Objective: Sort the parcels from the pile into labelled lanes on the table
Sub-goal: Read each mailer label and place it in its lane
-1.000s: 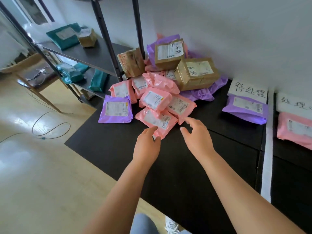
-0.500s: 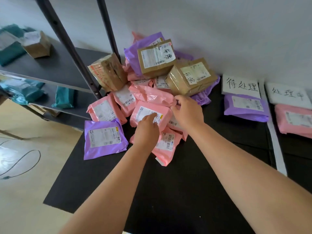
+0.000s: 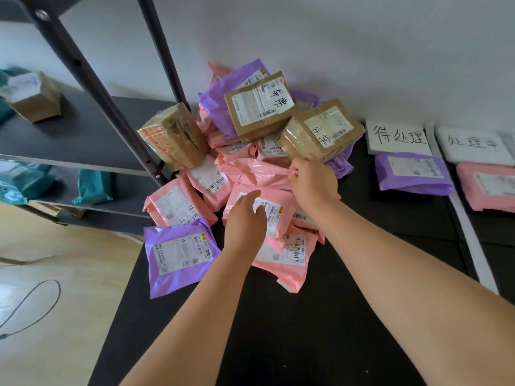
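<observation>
A pile of pink and purple mailer bags and brown cardboard boxes lies against the wall on the black table (image 3: 306, 330). My right hand (image 3: 312, 182) pinches the edge of a crumpled pink bag (image 3: 256, 171) in the middle of the pile, just under a taped brown box (image 3: 320, 129). My left hand (image 3: 245, 218) rests with fingers laid on a pink labelled parcel (image 3: 276, 207) below it. To the right, a purple parcel (image 3: 412, 174) lies under the first lane label (image 3: 398, 137) and a pink parcel (image 3: 487, 188) under the second label (image 3: 473, 143).
A dark metal shelf rack (image 3: 83, 129) stands left of the table, holding a brown box (image 3: 33, 98) and teal bags (image 3: 92, 188). A purple parcel (image 3: 178, 252) lies at the table's left edge. White tape (image 3: 471, 246) divides the lanes. A cable (image 3: 33, 305) lies on the floor.
Both hands moved forward from the table's front into the pile. My right hand took hold of the crumpled pink bag; my left hand came onto the labelled pink parcel.
</observation>
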`<state>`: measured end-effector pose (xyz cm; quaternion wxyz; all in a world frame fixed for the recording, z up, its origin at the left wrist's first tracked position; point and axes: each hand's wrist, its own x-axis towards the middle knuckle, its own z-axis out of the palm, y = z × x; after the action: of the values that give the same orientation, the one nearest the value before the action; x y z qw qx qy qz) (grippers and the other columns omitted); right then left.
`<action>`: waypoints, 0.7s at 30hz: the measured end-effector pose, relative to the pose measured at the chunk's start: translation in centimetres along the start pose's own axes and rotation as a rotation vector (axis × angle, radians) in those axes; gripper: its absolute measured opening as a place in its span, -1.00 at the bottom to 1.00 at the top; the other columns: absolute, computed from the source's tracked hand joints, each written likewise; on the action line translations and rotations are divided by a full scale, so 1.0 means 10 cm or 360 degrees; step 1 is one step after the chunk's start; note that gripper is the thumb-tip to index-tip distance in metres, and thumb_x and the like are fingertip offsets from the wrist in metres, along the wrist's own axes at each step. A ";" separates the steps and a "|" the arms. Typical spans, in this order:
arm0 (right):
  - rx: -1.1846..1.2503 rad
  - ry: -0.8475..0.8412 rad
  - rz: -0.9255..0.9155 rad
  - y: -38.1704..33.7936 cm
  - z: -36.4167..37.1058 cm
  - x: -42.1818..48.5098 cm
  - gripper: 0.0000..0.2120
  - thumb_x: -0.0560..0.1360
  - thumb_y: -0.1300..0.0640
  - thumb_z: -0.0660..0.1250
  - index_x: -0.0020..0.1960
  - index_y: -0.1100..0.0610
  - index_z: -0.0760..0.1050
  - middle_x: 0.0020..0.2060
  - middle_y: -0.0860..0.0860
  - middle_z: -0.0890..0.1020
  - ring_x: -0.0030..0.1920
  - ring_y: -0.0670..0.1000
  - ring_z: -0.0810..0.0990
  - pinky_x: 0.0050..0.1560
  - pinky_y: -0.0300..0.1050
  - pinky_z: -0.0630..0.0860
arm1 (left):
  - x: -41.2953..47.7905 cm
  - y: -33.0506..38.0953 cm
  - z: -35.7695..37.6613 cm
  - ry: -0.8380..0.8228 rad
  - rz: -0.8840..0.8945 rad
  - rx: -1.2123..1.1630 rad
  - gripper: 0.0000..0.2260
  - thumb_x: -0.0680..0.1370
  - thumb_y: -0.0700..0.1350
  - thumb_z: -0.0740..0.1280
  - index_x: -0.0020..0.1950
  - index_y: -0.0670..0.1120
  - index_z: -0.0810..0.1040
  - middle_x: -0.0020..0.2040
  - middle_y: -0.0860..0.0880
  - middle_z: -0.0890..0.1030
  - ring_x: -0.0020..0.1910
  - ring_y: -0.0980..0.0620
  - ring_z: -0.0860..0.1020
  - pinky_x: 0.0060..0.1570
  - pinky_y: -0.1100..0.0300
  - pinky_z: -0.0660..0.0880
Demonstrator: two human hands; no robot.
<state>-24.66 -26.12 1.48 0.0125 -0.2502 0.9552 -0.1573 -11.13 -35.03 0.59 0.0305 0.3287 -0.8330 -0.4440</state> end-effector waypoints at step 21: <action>0.0693 0.0837 -0.0169 1.15 -1.21 -1.64 -0.83 0.43 0.45 0.41 -0.15 0.21 0.54 -0.04 0.09 0.52 -0.07 -0.05 0.49 -0.18 -0.39 0.34 | -1.29 1.11 0.40 0.0617 0.0204 -0.0262 -0.78 0.60 -0.13 0.31 0.22 -0.02 0.62 0.17 0.08 0.60 0.14 0.10 0.52 0.07 0.24 0.39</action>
<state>-17.03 -5.16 8.51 -0.1893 -0.2420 0.8554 -0.4169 -8.17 -20.40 9.78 0.2451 0.3507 -0.7917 -0.4360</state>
